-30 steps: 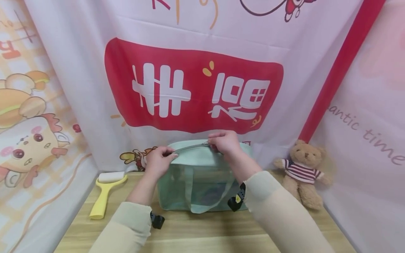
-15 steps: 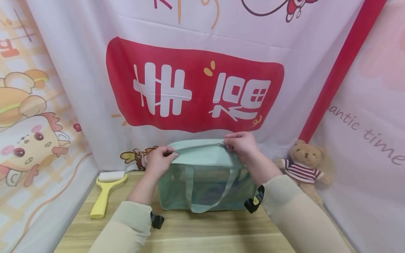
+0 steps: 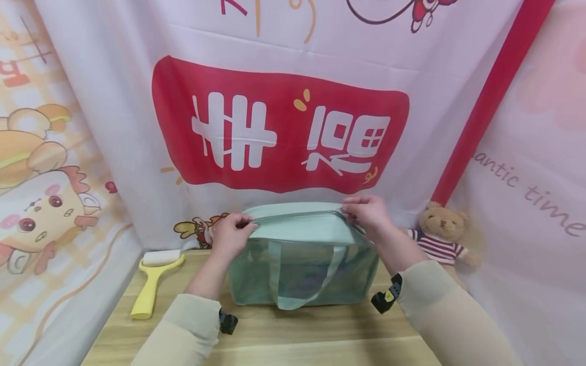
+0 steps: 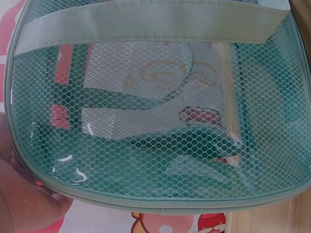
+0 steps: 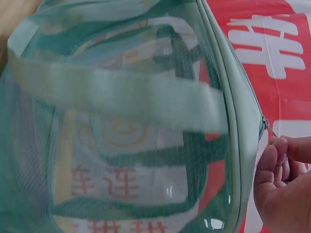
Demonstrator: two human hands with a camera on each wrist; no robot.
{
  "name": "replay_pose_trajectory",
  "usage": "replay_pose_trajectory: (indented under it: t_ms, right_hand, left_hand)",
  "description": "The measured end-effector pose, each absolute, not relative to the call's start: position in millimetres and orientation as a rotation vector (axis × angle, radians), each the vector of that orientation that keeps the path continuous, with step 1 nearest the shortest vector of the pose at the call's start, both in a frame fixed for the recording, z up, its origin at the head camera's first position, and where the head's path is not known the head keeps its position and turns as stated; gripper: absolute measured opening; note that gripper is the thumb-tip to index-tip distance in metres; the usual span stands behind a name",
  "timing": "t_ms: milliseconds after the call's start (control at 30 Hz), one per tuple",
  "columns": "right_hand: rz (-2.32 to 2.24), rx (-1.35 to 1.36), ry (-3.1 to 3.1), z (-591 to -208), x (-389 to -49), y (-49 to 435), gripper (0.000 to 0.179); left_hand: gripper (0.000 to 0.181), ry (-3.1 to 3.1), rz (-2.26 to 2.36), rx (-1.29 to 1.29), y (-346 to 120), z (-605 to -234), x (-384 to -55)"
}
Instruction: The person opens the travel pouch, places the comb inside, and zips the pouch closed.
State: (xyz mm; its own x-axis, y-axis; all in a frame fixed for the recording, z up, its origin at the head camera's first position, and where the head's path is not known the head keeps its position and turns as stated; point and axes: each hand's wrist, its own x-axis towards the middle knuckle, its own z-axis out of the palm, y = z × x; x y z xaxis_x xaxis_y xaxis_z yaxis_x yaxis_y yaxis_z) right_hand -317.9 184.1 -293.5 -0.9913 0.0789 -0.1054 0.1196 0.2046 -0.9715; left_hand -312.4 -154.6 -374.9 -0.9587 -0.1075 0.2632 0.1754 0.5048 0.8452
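Observation:
A mint-green handbag [image 3: 299,274] with see-through mesh sides stands upright, its strap [image 3: 327,277] hanging down the front. My left hand [image 3: 231,235] pinches the left end of its top at the zipper [image 3: 293,214]. In the left wrist view, part of the left hand [image 4: 26,194] shows beside the bag's piped edge [image 4: 163,206]. At the right end of the top, my right hand [image 3: 370,216] grips the zipper pull. The right wrist view shows the metal zipper pull [image 5: 270,127] between thumb and fingers of the right hand [image 5: 286,182].
On the wooden table [image 3: 274,345], a yellow-handled roller [image 3: 151,284] with a white head lies left of the bag. A teddy bear [image 3: 441,231] in a striped top sits to the right, partly behind my right arm. A printed cloth [image 3: 284,46] hangs close behind the bag.
My right hand has moved steadily right along the top of the bag, taking the zipper pull from near the middle to the right end. The left hand has stayed in place.

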Motion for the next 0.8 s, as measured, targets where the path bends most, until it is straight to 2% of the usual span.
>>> replay_pose_trajectory:
  t_ms: [533, 800]
  right_hand:
    - [-1.843, 0.251, 2.481, -312, -310, 243, 0.046]
    - [-1.887, 0.372, 2.391, -327, -313, 263, 0.040]
  left_hand:
    - [0.023, -2.460, -1.422, -0.084, -152, -377, -312]
    - [0.022, -2.480, -1.398, -0.099, -157, -378, -313]
